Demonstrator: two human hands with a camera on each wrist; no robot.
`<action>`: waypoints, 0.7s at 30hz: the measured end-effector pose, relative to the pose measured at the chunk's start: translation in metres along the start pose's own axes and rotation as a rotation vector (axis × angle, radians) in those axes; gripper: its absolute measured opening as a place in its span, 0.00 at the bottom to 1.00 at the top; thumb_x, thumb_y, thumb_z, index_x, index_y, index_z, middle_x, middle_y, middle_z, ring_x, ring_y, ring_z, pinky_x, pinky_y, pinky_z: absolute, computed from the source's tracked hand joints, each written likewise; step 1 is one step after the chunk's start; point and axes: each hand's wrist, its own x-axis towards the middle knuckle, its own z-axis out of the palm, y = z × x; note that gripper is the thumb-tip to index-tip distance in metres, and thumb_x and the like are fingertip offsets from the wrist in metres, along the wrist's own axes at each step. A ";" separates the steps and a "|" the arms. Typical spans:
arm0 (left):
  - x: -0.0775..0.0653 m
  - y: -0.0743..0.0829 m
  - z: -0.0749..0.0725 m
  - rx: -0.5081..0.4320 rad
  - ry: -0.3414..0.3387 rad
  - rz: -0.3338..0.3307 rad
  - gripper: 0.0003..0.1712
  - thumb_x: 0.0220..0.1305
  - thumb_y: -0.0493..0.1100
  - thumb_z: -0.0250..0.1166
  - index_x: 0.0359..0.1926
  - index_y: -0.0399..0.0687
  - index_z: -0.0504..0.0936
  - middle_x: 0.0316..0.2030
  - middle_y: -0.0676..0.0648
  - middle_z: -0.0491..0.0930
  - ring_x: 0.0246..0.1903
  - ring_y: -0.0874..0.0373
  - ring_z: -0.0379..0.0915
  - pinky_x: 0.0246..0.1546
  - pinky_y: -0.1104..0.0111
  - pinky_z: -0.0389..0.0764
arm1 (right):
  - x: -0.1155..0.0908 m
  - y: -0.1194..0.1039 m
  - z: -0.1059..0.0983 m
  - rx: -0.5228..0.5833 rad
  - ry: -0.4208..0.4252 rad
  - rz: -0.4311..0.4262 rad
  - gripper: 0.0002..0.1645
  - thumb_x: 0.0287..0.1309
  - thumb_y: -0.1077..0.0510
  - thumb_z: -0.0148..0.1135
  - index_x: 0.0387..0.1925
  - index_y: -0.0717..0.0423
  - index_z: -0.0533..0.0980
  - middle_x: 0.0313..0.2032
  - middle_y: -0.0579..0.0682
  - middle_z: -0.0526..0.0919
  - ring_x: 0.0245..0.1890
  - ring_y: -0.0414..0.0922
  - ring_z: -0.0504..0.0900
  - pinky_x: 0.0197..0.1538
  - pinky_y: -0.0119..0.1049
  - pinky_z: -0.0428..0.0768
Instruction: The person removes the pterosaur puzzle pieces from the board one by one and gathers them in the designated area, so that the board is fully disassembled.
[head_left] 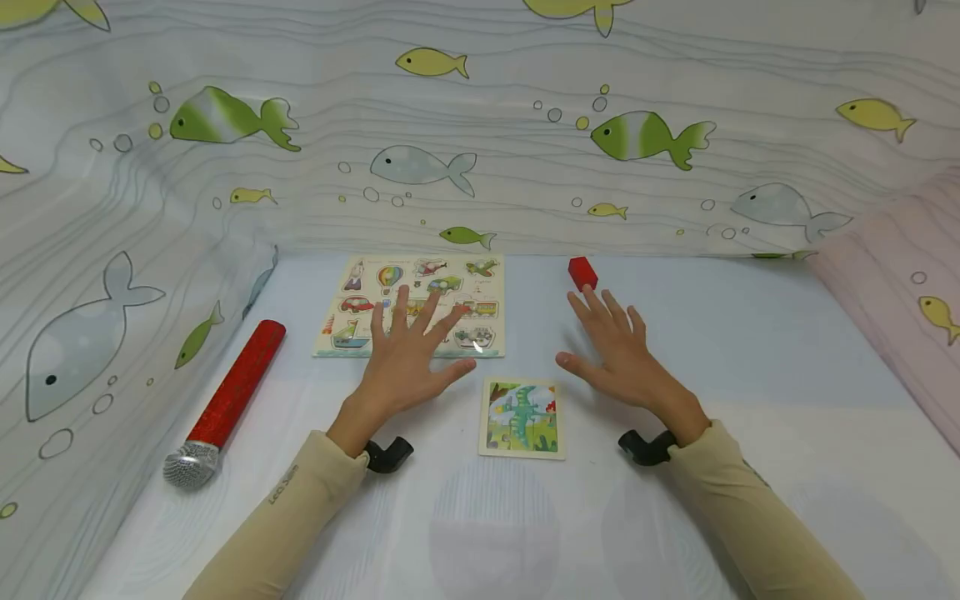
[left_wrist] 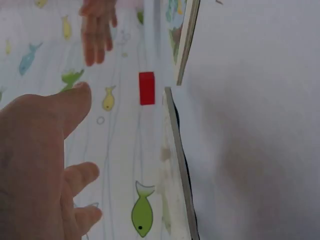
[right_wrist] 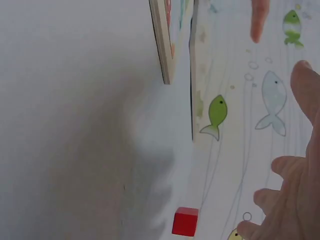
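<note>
With fingers spread, my left hand (head_left: 405, 358) hovers over the near part of a wooden picture puzzle board (head_left: 491, 346) that shows vehicles, a balloon and a boat. My right hand (head_left: 618, 358) is held up with its fingers apart, just nearer than a small red block (head_left: 581, 272). Between the two wrists lies a small square puzzle (head_left: 522, 419) with a green dinosaur-like creature. Both hands hold nothing. In the left wrist view the thumb (left_wrist: 75, 107) stands away from the board's edge. The right wrist view shows the red block (right_wrist: 185, 222) apart from the fingertips.
A red microphone (head_left: 236, 392) with a silver head lies at the left, near the side wall. Fish-patterned cloth (head_left: 510, 200) rises behind the white table surface (head_left: 750, 342) and along its sides. A black curved piece sits at each wrist.
</note>
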 end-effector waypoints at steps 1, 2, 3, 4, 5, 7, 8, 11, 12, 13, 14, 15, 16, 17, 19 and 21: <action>0.000 0.002 0.000 -0.006 -0.020 0.014 0.48 0.63 0.78 0.53 0.80 0.72 0.55 0.83 0.48 0.43 0.81 0.36 0.22 0.72 0.32 0.30 | 0.001 -0.001 0.001 0.012 -0.016 -0.007 0.55 0.65 0.30 0.56 0.83 0.41 0.42 0.83 0.51 0.39 0.82 0.61 0.35 0.74 0.71 0.33; -0.001 0.004 0.001 -0.017 -0.042 0.031 0.48 0.62 0.79 0.54 0.79 0.72 0.57 0.83 0.48 0.45 0.81 0.35 0.24 0.73 0.32 0.31 | 0.001 -0.002 0.003 0.023 -0.031 -0.013 0.55 0.64 0.30 0.58 0.82 0.40 0.44 0.83 0.52 0.41 0.82 0.61 0.37 0.74 0.71 0.35; -0.001 0.005 0.002 -0.025 -0.071 0.051 0.49 0.61 0.79 0.56 0.79 0.71 0.58 0.82 0.48 0.45 0.81 0.35 0.25 0.73 0.31 0.32 | 0.002 -0.004 0.004 0.033 -0.047 -0.022 0.55 0.63 0.31 0.59 0.82 0.40 0.46 0.83 0.53 0.43 0.82 0.61 0.39 0.74 0.71 0.36; -0.002 0.007 0.003 -0.032 -0.099 0.072 0.50 0.60 0.79 0.57 0.78 0.71 0.59 0.82 0.49 0.46 0.81 0.35 0.26 0.73 0.31 0.33 | 0.003 -0.005 0.006 0.043 -0.058 -0.034 0.55 0.62 0.31 0.61 0.81 0.41 0.49 0.82 0.53 0.47 0.81 0.61 0.41 0.74 0.71 0.38; -0.002 0.008 0.004 -0.037 -0.125 0.098 0.51 0.58 0.80 0.59 0.78 0.70 0.60 0.82 0.48 0.47 0.81 0.35 0.26 0.72 0.31 0.34 | 0.004 -0.007 0.008 0.049 -0.068 -0.050 0.54 0.61 0.32 0.63 0.81 0.41 0.52 0.81 0.54 0.51 0.81 0.60 0.45 0.74 0.70 0.41; -0.003 0.010 0.008 -0.043 -0.178 0.142 0.54 0.54 0.81 0.61 0.78 0.70 0.61 0.82 0.48 0.47 0.81 0.36 0.27 0.72 0.30 0.35 | 0.005 -0.010 0.011 0.074 -0.090 -0.082 0.52 0.58 0.33 0.67 0.78 0.43 0.59 0.78 0.53 0.59 0.78 0.59 0.51 0.73 0.68 0.47; -0.004 0.011 0.010 -0.050 -0.201 0.162 0.55 0.51 0.82 0.63 0.77 0.70 0.62 0.82 0.48 0.47 0.81 0.36 0.27 0.72 0.30 0.35 | 0.005 -0.012 0.013 0.083 -0.100 -0.099 0.51 0.56 0.34 0.69 0.77 0.44 0.62 0.76 0.53 0.63 0.76 0.58 0.55 0.71 0.67 0.50; -0.006 0.014 0.015 -0.063 -0.260 0.196 0.61 0.44 0.84 0.66 0.77 0.69 0.62 0.82 0.48 0.46 0.81 0.37 0.27 0.72 0.30 0.35 | 0.007 -0.017 0.020 0.110 -0.132 -0.149 0.49 0.52 0.34 0.74 0.72 0.44 0.69 0.68 0.50 0.72 0.69 0.54 0.63 0.66 0.62 0.58; -0.007 0.015 0.017 -0.071 -0.281 0.197 0.63 0.42 0.84 0.67 0.77 0.68 0.62 0.82 0.49 0.45 0.82 0.38 0.27 0.73 0.31 0.35 | 0.007 -0.018 0.022 0.114 -0.143 -0.162 0.49 0.50 0.34 0.75 0.71 0.43 0.70 0.66 0.50 0.74 0.67 0.53 0.64 0.64 0.60 0.59; -0.008 0.016 0.018 -0.079 -0.297 0.200 0.65 0.40 0.85 0.68 0.78 0.67 0.61 0.83 0.49 0.45 0.82 0.38 0.27 0.73 0.31 0.35 | 0.007 -0.020 0.024 0.112 -0.156 -0.174 0.49 0.48 0.34 0.76 0.70 0.43 0.72 0.63 0.49 0.75 0.65 0.52 0.66 0.62 0.58 0.61; -0.009 0.017 0.020 -0.087 -0.313 0.203 0.67 0.38 0.85 0.69 0.78 0.65 0.61 0.83 0.50 0.44 0.82 0.38 0.27 0.73 0.31 0.35 | 0.007 -0.021 0.026 0.106 -0.168 -0.184 0.50 0.46 0.33 0.77 0.69 0.42 0.73 0.62 0.49 0.75 0.63 0.51 0.67 0.60 0.56 0.61; -0.010 0.018 0.021 -0.090 -0.330 0.201 0.69 0.37 0.85 0.69 0.79 0.64 0.60 0.83 0.51 0.43 0.82 0.39 0.26 0.73 0.31 0.35 | 0.006 -0.023 0.028 0.101 -0.182 -0.192 0.51 0.44 0.32 0.78 0.69 0.42 0.73 0.60 0.48 0.76 0.61 0.50 0.67 0.59 0.55 0.62; -0.010 0.019 0.022 -0.095 -0.343 0.199 0.71 0.35 0.85 0.69 0.79 0.63 0.59 0.83 0.51 0.42 0.82 0.39 0.26 0.73 0.32 0.35 | 0.005 -0.025 0.030 0.086 -0.195 -0.199 0.52 0.41 0.31 0.79 0.68 0.42 0.73 0.58 0.48 0.76 0.59 0.49 0.67 0.57 0.53 0.62; -0.011 0.019 0.023 -0.099 -0.351 0.200 0.72 0.35 0.85 0.70 0.79 0.62 0.58 0.83 0.52 0.42 0.82 0.40 0.25 0.74 0.32 0.35 | 0.004 -0.026 0.031 0.067 -0.206 -0.205 0.54 0.39 0.30 0.80 0.68 0.43 0.73 0.57 0.47 0.76 0.58 0.48 0.67 0.57 0.52 0.62; -0.012 0.020 0.025 -0.102 -0.356 0.205 0.73 0.34 0.85 0.71 0.80 0.60 0.58 0.83 0.52 0.40 0.82 0.40 0.24 0.74 0.32 0.34 | 0.001 -0.028 0.033 0.022 -0.220 -0.215 0.57 0.36 0.28 0.80 0.68 0.43 0.73 0.56 0.47 0.75 0.56 0.47 0.67 0.55 0.50 0.63; -0.013 0.020 0.027 -0.095 -0.349 0.213 0.73 0.34 0.85 0.71 0.79 0.60 0.58 0.83 0.51 0.40 0.82 0.40 0.24 0.74 0.32 0.34 | -0.003 -0.030 0.033 -0.021 -0.224 -0.220 0.60 0.32 0.26 0.81 0.68 0.44 0.73 0.55 0.48 0.74 0.55 0.47 0.66 0.55 0.49 0.63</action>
